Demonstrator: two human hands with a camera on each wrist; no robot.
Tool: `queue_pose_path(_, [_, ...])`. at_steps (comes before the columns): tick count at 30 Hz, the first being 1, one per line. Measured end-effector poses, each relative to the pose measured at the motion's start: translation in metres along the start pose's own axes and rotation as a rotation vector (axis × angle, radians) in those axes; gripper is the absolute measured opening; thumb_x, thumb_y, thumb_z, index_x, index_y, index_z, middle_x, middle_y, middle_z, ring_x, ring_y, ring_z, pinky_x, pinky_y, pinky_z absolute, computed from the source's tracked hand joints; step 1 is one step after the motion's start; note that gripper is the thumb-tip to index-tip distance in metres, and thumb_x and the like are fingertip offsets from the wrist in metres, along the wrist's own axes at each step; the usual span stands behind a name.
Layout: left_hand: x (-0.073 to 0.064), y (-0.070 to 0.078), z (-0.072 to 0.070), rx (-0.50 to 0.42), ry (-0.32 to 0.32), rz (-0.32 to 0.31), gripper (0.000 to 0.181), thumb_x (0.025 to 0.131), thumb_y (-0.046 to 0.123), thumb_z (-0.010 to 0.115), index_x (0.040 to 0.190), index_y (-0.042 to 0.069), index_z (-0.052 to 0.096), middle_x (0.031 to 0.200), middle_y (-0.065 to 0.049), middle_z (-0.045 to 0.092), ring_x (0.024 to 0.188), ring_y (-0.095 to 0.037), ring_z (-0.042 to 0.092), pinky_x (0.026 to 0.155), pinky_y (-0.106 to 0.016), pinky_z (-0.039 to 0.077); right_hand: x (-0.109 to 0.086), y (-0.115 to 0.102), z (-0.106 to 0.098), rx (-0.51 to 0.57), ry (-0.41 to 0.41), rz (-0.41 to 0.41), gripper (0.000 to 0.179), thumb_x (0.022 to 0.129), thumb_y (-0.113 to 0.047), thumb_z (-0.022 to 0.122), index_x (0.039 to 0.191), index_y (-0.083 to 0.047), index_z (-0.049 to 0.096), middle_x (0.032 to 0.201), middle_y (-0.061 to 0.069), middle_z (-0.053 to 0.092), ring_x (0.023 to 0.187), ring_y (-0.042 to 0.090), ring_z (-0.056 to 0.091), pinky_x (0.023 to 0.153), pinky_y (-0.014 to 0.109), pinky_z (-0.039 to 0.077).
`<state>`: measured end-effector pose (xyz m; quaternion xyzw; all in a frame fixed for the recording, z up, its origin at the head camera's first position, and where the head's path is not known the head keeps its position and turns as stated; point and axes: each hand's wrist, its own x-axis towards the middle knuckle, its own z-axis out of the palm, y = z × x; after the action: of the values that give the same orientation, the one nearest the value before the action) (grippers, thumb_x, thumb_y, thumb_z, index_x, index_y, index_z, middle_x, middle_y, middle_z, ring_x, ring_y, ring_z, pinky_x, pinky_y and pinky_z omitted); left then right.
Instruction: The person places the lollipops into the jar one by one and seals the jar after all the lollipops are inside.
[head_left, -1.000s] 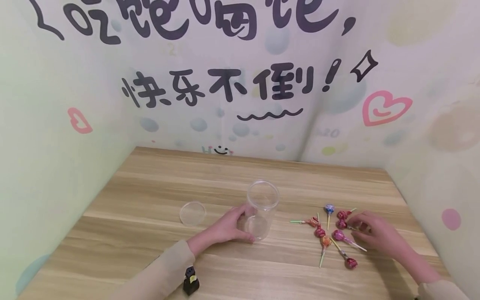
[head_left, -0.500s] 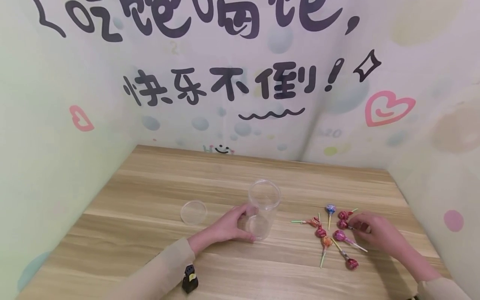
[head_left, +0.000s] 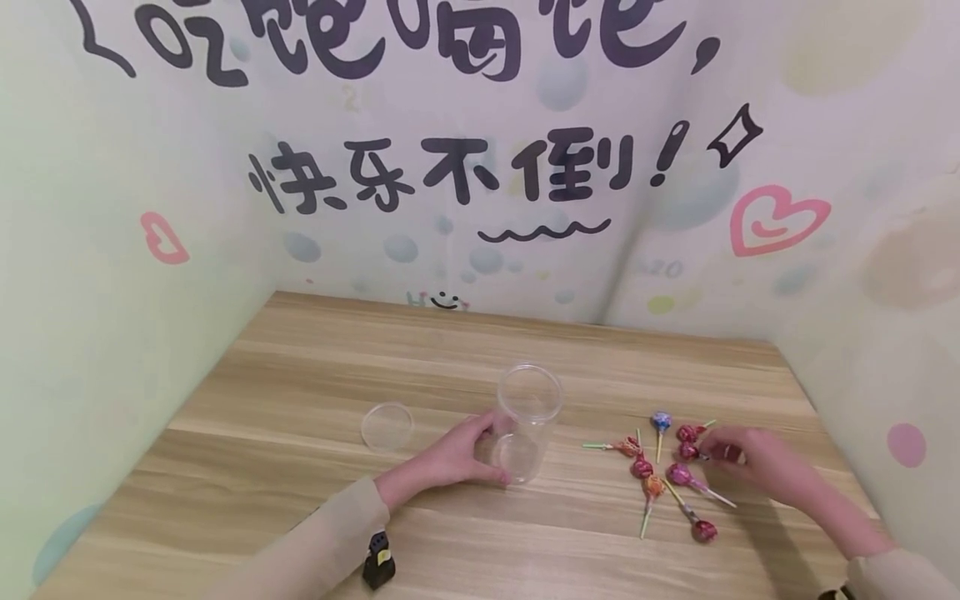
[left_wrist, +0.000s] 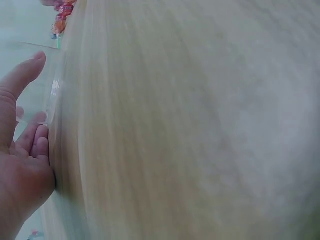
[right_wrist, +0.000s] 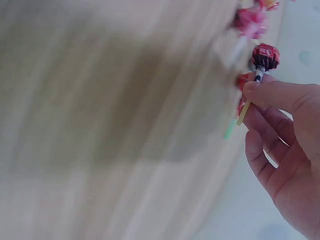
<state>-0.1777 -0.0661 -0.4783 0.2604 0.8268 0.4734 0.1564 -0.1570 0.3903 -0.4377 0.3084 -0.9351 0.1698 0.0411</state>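
Observation:
My left hand (head_left: 453,457) holds the side of a clear plastic jar (head_left: 536,429), which stands upright and uncovered on the table. In the left wrist view, the thumb and fingers curve about its see-through wall. To the right, my right hand (head_left: 768,467) pinches the yellow stick of a dark red lollipop (right_wrist: 265,56) between thumb and fingertips. Just behind that one lies a red lollipop (head_left: 687,432) with a green stick, and a pink lollipop (head_left: 679,474) lies nearer to me.
Several more wrapped lollipops lie between jar and right hand, among them a blue one (head_left: 661,421), an orange one (head_left: 654,486) and a red one (head_left: 704,531). A clear round lid (head_left: 387,427) lies left of the jar. Printed walls (head_left: 442,250) enclose the wooden table (head_left: 330,350).
My right hand's fingers have drawn closer together on the dark red lollipop's stick, and its head has shifted slightly right. The left hand and the jar stay in place.

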Motion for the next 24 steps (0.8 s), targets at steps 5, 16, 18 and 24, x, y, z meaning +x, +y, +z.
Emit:
queue_pose_path(5, [0.000,0.001,0.000,-0.005,-0.005,-0.001,0.076,0.072,0.028,0.089,0.135,0.012,0.051,0.135,-0.009,0.058,0.129,-0.026,0.051,0.111,-0.049,0.039,0.013,-0.004,-0.018,0.032,-0.023,-0.068,0.029,0.073,0.008,0.074,0.092,-0.014,0.071,0.080,-0.007,0.069,0.073,-0.011,0.053,0.058,0.018,0.050])
queue_pose_path(16, [-0.001,0.003,0.002,-0.009,0.003,-0.017,0.078,0.069,0.029,0.090,0.135,0.015,0.051,0.137,-0.006,0.057,0.129,-0.025,0.051,0.112,-0.049,0.037,0.076,-0.049,-0.066,-0.019,-0.120,-0.113,0.026,0.082,-0.001,0.075,0.096,-0.022,0.070,0.088,-0.013,0.070,0.077,-0.009,0.055,0.064,0.021,0.053])
queue_pose_path(18, [-0.001,0.004,0.003,-0.002,0.006,-0.016,0.077,0.069,0.029,0.089,0.134,0.015,0.052,0.137,-0.006,0.057,0.129,-0.025,0.051,0.111,-0.048,0.037,0.089,-0.059,-0.073,0.004,-0.150,-0.129,0.024,0.083,-0.002,0.074,0.096,-0.022,0.070,0.089,-0.013,0.069,0.077,-0.007,0.055,0.064,0.021,0.053])
queue_pose_path(24, [-0.001,0.005,0.003,0.007,0.013,-0.004,0.073,0.071,0.030,0.089,0.133,0.015,0.053,0.137,-0.007,0.058,0.128,-0.025,0.051,0.110,-0.048,0.039,0.128,-0.088,-0.094,0.052,-0.216,-0.199,0.021,0.086,-0.004,0.072,0.096,-0.022,0.070,0.086,-0.017,0.067,0.074,-0.005,0.056,0.064,0.020,0.052])
